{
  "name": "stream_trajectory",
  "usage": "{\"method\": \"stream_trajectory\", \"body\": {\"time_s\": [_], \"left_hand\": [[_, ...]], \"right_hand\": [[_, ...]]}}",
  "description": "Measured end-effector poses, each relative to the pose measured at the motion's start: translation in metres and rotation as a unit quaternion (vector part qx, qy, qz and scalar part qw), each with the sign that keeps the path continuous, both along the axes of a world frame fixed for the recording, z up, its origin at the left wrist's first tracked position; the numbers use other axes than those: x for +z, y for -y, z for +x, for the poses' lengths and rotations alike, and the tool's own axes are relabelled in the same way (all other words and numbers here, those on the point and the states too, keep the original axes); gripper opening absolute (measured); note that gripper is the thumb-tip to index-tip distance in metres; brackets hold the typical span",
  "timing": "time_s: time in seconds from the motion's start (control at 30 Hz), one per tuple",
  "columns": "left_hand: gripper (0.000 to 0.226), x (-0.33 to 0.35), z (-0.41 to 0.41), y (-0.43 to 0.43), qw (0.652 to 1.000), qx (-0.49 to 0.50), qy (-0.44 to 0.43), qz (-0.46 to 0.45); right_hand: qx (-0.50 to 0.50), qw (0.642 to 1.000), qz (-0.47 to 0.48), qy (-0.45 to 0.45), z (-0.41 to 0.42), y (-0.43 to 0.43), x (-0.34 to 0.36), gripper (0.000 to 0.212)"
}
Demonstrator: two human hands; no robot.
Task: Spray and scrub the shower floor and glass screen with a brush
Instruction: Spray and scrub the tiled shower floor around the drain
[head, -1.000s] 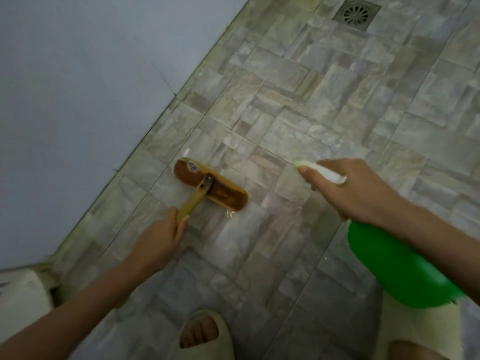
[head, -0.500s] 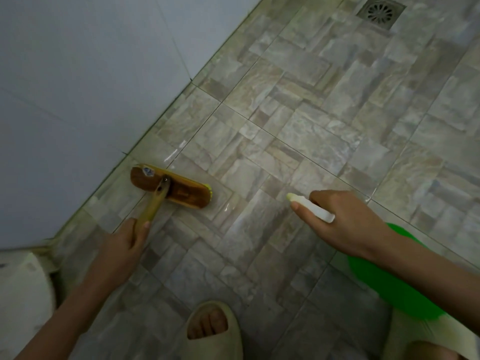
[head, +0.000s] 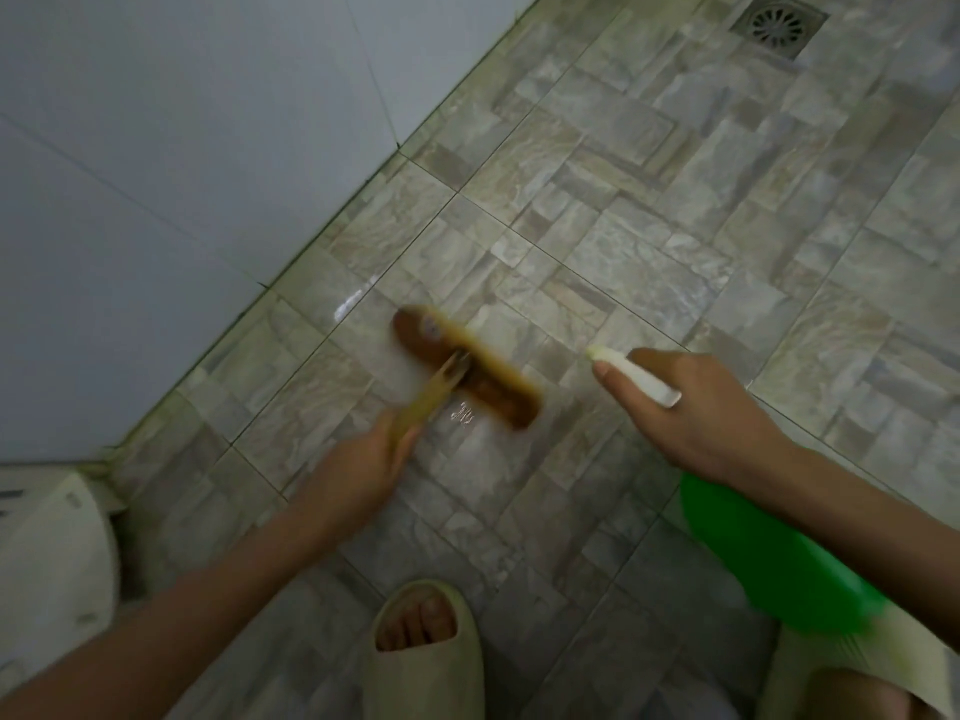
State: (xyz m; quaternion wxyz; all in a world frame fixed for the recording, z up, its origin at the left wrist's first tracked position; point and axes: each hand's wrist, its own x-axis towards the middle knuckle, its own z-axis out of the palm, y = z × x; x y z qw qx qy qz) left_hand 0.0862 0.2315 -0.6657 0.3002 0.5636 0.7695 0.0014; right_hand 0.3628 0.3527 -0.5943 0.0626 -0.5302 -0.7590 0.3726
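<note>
Shower floor [head: 675,252] fills most of the view – stone-pattern tiles in grey and beige, thin grout lines, a wet sheen near the middle. Pale tiled wall [head: 156,148] takes the upper left and meets the floor along a diagonal edge with greenish grime in the joint. White fixture [head: 47,553] sits in the lower-left corner, too cropped to identify. Green spray bottle [head: 753,553] is at lower right, tilted, body below the right forearm, white nozzle [head: 639,376] pointing left toward the brush. Right hand [head: 701,413] grips the bottle's neck, fingers wrapped round it, one finger stretched alongside the nozzle. Left hand [head: 353,470] is curled round the lower end of the handle [head: 431,397], motion-blurred. Brush [head: 467,374] – brown wooden head, flat on the floor mid-frame, long axis diagonal, blurred, just left of the nozzle tip and apart from it. Cream slipper [head: 421,667] with bare toes is at bottom centre; second slipper [head: 857,683] is partly under the bottle at bottom right. Square metal drain [head: 777,23] is in the top-right corner, well apart from the brush.
</note>
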Motion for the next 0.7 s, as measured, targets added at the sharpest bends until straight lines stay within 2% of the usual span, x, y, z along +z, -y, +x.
{"method": "stream_trajectory", "body": {"time_s": [0.07, 0.13, 0.23, 0.3, 0.37, 0.57, 0.63, 0.7], "left_hand": [[0.038, -0.007, 0.021, -0.06, 0.999, -0.039, 0.004, 0.028], [0.036, -0.011, 0.028, -0.073, 0.998, -0.049, 0.006, 0.033], [0.026, 0.003, 0.009, 0.007, 1.0, -0.029, 0.005, -0.004], [0.023, 0.027, -0.002, 0.06, 0.998, 0.01, 0.001, -0.059], [0.03, 0.029, -0.011, 0.064, 0.996, 0.006, -0.024, -0.081], [0.042, -0.011, -0.005, -0.084, 0.999, 0.021, -0.04, 0.019], [0.043, -0.011, -0.005, -0.079, 0.999, 0.031, -0.036, 0.024], [0.039, -0.003, -0.011, -0.015, 0.999, 0.046, -0.022, 0.014]], "right_hand": [[-0.031, 0.999, -0.008, -0.017, -0.003, -0.005, 0.009, 0.05], [-0.044, 0.999, -0.01, -0.013, -0.002, -0.01, 0.016, 0.054], [-0.059, 0.997, -0.042, -0.007, 0.003, -0.014, 0.026, 0.062], [-0.06, 0.997, -0.05, -0.002, 0.008, -0.014, 0.031, 0.063], [-0.051, 0.998, -0.044, 0.009, 0.008, -0.014, 0.033, 0.063], [-0.049, 0.998, -0.03, 0.005, -0.006, -0.011, 0.036, 0.063], [-0.042, 0.998, -0.036, 0.0, -0.01, -0.011, 0.039, 0.062], [-0.038, 0.998, -0.054, -0.017, -0.015, -0.012, 0.042, 0.062]]}}
